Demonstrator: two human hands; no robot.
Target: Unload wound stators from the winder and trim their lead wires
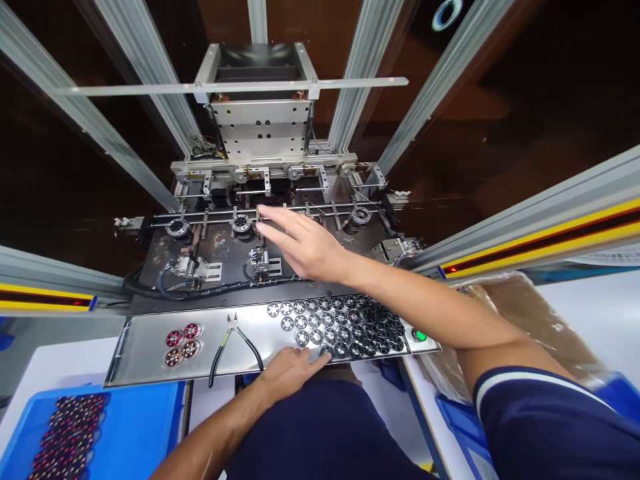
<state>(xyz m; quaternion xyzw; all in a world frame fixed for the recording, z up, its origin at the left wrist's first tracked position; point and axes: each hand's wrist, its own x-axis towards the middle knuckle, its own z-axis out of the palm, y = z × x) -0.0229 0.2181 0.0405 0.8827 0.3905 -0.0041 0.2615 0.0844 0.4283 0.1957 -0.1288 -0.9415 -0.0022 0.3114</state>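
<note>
My right hand (313,248) reaches over the machine bed with fingers stretched out, and nothing shows in it. Its fingertips are just right of a round black holder (242,225), on which a slotted ring-shaped core sits. My left hand (289,372) rests at the front edge of the metal tray (145,333), fingers apart, one fingertip at a black slotted core (326,351) in the front row. Several more such black cores (328,319) lie in rows, crowded together at the right. On the tray's left lie red- and copper-wound cores (174,338) and cutting pliers (233,327).
Other round holders (178,229) stand left and right (360,217) on the bed. Yellow light-curtain bars (50,298) flank the opening. A blue bin (140,420) with wound cores is at lower left; a green button (420,335) is at the tray's right end.
</note>
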